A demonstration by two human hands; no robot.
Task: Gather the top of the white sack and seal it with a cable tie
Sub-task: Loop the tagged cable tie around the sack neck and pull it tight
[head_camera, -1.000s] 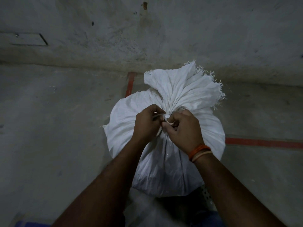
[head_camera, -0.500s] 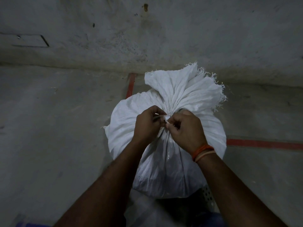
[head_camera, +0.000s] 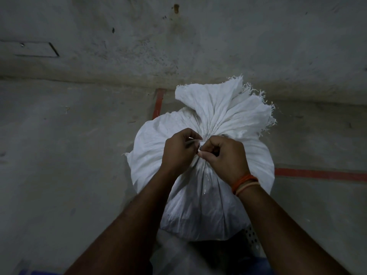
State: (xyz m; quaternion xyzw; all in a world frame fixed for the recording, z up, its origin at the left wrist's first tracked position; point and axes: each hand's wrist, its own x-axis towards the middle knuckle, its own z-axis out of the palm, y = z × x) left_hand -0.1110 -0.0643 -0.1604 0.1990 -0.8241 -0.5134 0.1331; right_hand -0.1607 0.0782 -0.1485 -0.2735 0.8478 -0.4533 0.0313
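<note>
A full white woven sack [head_camera: 202, 205] stands on the concrete floor in front of me. Its top is bunched into a neck, and the frayed mouth [head_camera: 224, 108] fans out above it. My left hand [head_camera: 179, 149] and my right hand [head_camera: 223, 157] meet at the neck, thumbs and fingers pinched together. A small piece of white cable tie [head_camera: 199, 147] shows between the fingertips; the rest of it is hidden by my hands. The right wrist wears orange and beige bands [head_camera: 245, 183].
A grey concrete wall [head_camera: 178, 40] rises just behind the sack. Red tape lines [head_camera: 321, 174] run across the floor to the right and behind the sack [head_camera: 157, 105]. A perforated metal piece [head_camera: 252, 238] shows below the sack's right side.
My two hands have closed in tighter at the neck, and the loop of cable tie seen between them a second ago has shrunk to a small piece. The sack stays put.
</note>
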